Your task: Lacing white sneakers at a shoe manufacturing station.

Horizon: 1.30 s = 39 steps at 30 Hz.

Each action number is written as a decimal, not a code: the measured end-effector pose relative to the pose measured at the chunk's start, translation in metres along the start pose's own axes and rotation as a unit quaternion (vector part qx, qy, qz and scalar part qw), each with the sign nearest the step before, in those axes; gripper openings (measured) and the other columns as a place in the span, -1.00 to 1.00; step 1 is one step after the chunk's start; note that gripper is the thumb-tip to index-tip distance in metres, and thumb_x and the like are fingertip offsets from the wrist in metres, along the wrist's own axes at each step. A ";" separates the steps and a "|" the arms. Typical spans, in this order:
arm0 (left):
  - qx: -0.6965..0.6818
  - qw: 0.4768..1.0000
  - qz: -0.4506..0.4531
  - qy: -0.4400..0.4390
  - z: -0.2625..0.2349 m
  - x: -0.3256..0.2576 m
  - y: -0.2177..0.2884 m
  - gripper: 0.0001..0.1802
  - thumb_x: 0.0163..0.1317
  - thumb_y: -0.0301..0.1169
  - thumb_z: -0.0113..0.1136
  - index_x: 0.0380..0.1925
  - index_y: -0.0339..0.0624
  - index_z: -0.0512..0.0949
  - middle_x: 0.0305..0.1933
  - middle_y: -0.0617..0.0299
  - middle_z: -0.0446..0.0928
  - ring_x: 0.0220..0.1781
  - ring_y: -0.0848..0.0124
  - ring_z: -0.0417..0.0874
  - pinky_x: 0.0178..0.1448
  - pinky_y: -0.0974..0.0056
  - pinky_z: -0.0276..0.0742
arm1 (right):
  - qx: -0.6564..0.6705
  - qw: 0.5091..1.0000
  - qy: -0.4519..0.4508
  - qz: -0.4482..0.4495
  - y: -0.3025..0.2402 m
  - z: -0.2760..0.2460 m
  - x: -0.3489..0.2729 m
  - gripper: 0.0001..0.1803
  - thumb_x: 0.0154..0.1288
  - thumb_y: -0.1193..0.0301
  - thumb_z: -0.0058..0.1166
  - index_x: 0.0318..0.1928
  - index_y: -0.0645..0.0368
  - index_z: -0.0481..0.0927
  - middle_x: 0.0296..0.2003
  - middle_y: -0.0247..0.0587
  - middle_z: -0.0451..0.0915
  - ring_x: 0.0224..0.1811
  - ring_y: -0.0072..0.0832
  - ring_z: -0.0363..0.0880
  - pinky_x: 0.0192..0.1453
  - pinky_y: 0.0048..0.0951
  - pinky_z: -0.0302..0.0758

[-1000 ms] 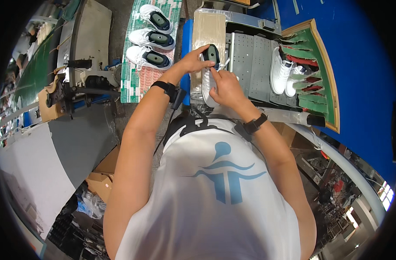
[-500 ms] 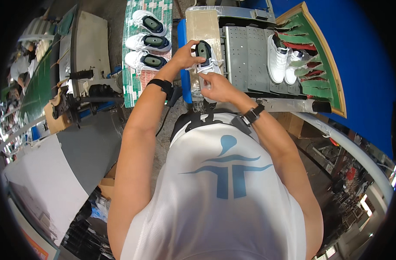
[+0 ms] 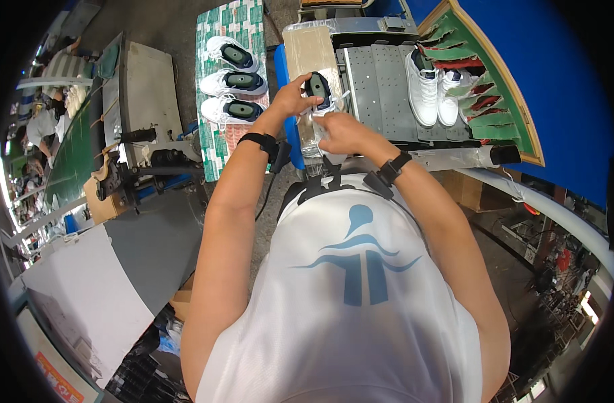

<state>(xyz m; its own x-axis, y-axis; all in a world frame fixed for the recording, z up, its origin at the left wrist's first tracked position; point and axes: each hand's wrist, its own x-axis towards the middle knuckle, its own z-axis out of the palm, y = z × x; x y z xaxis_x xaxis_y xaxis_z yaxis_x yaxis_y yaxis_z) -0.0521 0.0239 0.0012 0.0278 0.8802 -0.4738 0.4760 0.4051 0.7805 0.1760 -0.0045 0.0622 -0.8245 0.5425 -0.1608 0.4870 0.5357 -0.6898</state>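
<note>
A white sneaker [image 3: 319, 86] with a dark lining and a green insert in its opening sits on the taped cardboard top [image 3: 307, 50] in front of me, toe toward me. My left hand [image 3: 293, 99] grips its collar from the left, thumb across the opening edge. Bent fingers of my right hand [image 3: 344, 132] pinch at the lacing over the front of the shoe, and they hide most of the toe. One loose white lace end sticks out to the right of the shoe.
Three similar white sneakers [image 3: 243, 82] lie on a green-and-white patterned board [image 3: 211, 152] at left. On the right, a pair of white shoes [image 3: 424, 97] stands on a grey slatted conveyor [image 3: 364, 80] by green and red curtain strips [image 3: 491, 119]. A metal rail [image 3: 448, 159] runs nearer me.
The view has shifted slightly, so the boards and shoes sit a little differently in it. Both hands stay at the same sneaker; my right hand keeps working at its lacing.
</note>
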 end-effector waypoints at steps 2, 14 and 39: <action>0.044 0.998 0.043 0.021 0.004 0.010 -0.015 0.09 0.14 -0.10 0.70 0.62 -0.01 0.30 0.30 -0.18 0.68 0.16 0.12 0.81 0.02 0.12 0.79 | 0.037 0.998 -0.047 0.022 0.001 0.011 0.004 -0.28 0.12 0.19 0.23 0.26 0.38 0.65 -0.13 0.34 0.75 -0.03 0.18 0.76 0.18 0.03 0.65; 0.075 0.991 0.090 0.068 0.005 0.001 -0.016 0.04 0.13 -0.01 0.67 0.57 -0.05 0.39 0.31 -0.17 0.68 0.36 -0.03 0.71 0.38 0.05 0.63 | 0.133 0.971 -0.178 0.087 0.007 -0.063 -0.078 -0.19 0.09 0.24 0.22 0.41 0.23 0.61 -0.22 -0.05 0.75 -0.16 -0.20 0.74 0.01 -0.24 0.64; -0.107 0.991 0.066 0.050 0.032 -0.017 0.007 0.21 0.21 -0.25 0.68 0.70 -0.29 0.08 0.58 -0.16 0.41 0.58 0.17 0.45 0.58 0.22 0.38 | 0.104 0.984 0.117 0.087 0.028 -0.007 -0.034 -0.20 0.17 0.34 0.22 0.46 0.34 0.49 -0.09 0.13 0.64 0.00 0.06 0.65 0.18 -0.07 0.58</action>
<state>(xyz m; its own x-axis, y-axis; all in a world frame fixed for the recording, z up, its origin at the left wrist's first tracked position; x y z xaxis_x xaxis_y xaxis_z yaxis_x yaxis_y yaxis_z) -0.0209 0.0042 0.0016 -0.0151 0.9444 -0.3283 0.2766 0.3195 0.9063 0.2199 -0.0030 0.0531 -0.6331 0.7613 -0.1400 0.5259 0.2904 -0.7994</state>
